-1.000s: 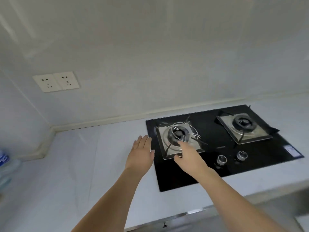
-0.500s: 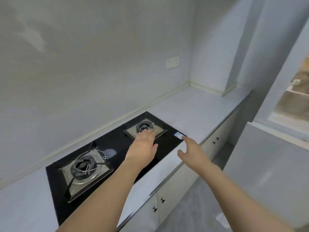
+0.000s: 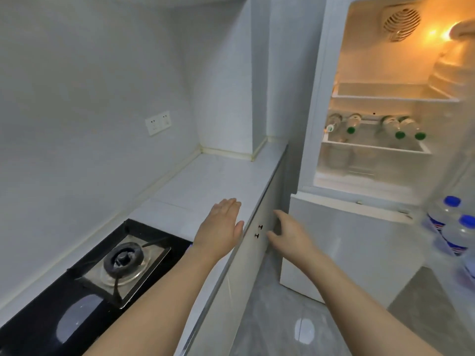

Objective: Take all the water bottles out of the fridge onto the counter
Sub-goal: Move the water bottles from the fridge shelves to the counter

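- Head view: left grip flat and empty over the desk; right grip loosely spread, empty.
- Green-capped water bottles lie on the fridge shelf, beyond both grips, probably awaiting the reach.

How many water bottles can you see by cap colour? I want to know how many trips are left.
Green-capped bottles lying on the fridge shelf: 4 —
Blue-capped bottles in the door rack: 2 —
Total: 6 in view; part of the door rack is cut off by the frame edge.
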The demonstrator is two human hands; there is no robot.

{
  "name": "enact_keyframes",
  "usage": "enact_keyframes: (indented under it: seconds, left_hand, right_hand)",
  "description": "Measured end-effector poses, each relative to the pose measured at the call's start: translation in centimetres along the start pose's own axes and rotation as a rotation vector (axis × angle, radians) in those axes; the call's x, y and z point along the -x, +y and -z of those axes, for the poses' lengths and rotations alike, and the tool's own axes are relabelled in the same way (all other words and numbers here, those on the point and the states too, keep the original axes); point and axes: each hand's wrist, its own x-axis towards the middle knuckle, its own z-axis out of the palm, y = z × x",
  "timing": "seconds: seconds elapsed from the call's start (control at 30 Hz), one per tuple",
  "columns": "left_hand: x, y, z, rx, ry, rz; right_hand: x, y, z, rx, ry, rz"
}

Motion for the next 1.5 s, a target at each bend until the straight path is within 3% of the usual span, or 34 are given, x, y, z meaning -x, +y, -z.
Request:
enact_keyframes:
  seconds: [0.47,0.73,1.03,1.33,1.5]
  left_hand:
    - [-24.6,1.8,-4.7,0.196,-0.061,-0.168]
    - [-36.1,12.1,-8.9,0.316,-0.176,-0.349]
    - [-48.7,21.4,-12.8,0.304,-0.205,-0.376]
    - [-59.5,30.9,-18.0,0.382,-0.274,-0.357]
    - [-63.6,35.1,-20.9,0.269,-0.299,-0.55]
  right_hand:
    - [-17.6,6.9,9.5,-0.016,0.211,-0.201]
    - [-23.7,15.4,17.9,-0.044,0.361,-0.343]
    - [-31.8,24.0,26.8,-0.159,0.481,-0.382]
    - [-38.8,33.5,34.9,-0.348,0.763,-0.578]
    - [-41.4,38.0,37.7,-0.29,0.919,-0.642]
